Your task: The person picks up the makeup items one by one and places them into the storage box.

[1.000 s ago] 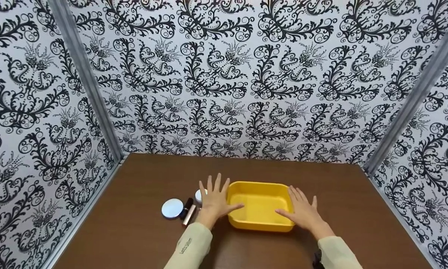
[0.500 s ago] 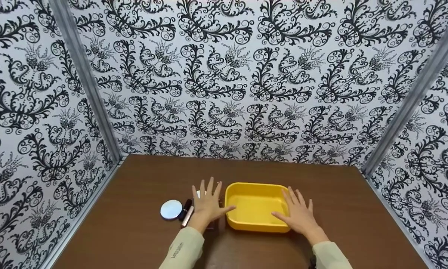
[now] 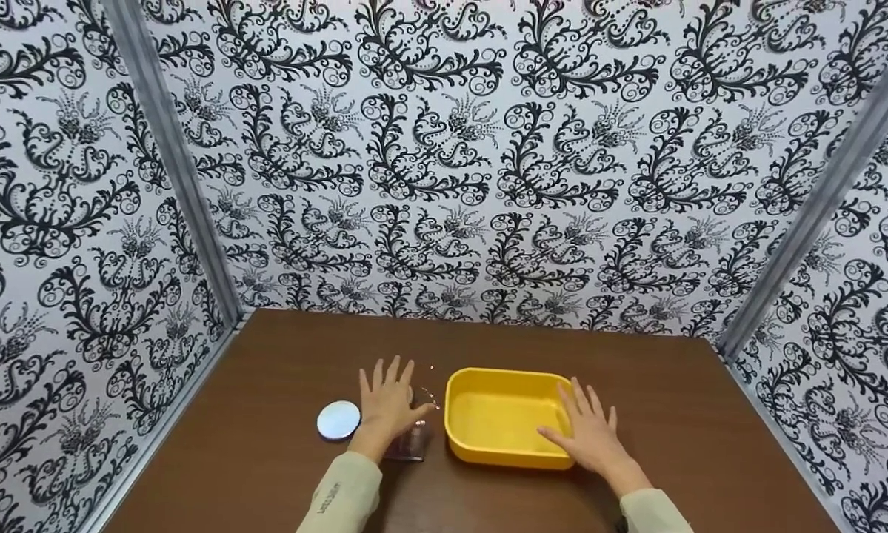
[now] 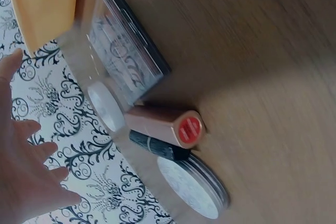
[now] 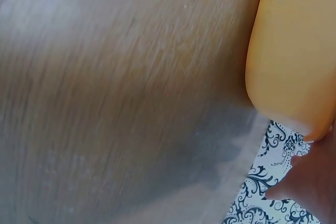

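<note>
Yellow tray (image 3: 488, 426) sits at five o'clock in your head view. Your left hand (image 3: 386, 406), fingers spread apart, is over small items at the tray's nine o'clock: clear case (image 4: 123, 51), rose-gold tube (image 4: 160, 123), black tube (image 4: 157, 145); round compact (image 3: 338, 420) farther out. Your right hand (image 3: 590, 437), fingers apart, overlaps the three-o'clock rim; contact, can't tell.

pink tube (image 4: 163, 123) beside black tube (image 4: 157, 146)

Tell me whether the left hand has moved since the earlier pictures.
Yes. In the head view, the left hand has shifted left, away from the yellow tray and closer to the unmoved round white case.
</note>
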Demonstrator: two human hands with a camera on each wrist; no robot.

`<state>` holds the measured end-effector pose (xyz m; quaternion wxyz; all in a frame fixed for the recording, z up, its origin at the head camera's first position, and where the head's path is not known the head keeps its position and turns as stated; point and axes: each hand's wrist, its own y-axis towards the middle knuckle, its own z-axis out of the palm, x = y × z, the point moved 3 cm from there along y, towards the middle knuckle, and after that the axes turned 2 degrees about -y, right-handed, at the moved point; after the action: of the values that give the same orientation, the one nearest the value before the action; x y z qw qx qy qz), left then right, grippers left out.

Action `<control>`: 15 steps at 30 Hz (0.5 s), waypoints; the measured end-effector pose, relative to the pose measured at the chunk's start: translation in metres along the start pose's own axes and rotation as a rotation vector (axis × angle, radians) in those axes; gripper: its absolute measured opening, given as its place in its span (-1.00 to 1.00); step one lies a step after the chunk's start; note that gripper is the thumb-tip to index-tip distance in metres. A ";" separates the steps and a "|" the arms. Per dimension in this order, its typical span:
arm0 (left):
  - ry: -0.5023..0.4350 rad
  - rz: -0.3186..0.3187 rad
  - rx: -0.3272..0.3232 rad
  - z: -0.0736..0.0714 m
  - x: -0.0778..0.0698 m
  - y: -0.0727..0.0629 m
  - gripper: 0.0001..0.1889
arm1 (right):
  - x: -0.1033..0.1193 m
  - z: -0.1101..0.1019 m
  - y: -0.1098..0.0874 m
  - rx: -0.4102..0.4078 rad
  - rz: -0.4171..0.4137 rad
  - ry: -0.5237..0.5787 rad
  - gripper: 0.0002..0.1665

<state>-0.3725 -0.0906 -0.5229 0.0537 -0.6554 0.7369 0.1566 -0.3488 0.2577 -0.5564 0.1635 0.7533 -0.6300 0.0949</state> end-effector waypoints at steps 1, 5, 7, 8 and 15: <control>0.004 -0.005 0.001 0.001 0.003 0.000 -0.07 | 0.000 0.000 -0.001 0.000 0.000 0.000 0.08; 0.006 -0.025 0.010 0.008 0.012 0.002 -0.18 | -0.001 0.000 -0.002 -0.003 0.001 -0.016 0.10; 0.013 -0.035 0.015 0.010 0.014 0.004 -0.22 | -0.002 0.000 -0.002 0.007 0.005 -0.025 0.11; 0.011 -0.040 0.018 0.011 0.015 0.005 -0.24 | -0.002 0.000 -0.001 0.009 0.006 -0.030 0.11; 0.004 -0.058 0.008 0.015 0.020 0.009 -0.36 | 0.000 -0.001 0.001 0.013 0.002 -0.046 0.10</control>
<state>-0.3860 -0.1046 -0.5418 0.0592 -0.6766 0.7183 0.1509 -0.3501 0.2575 -0.5555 0.1442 0.7557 -0.6336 0.0817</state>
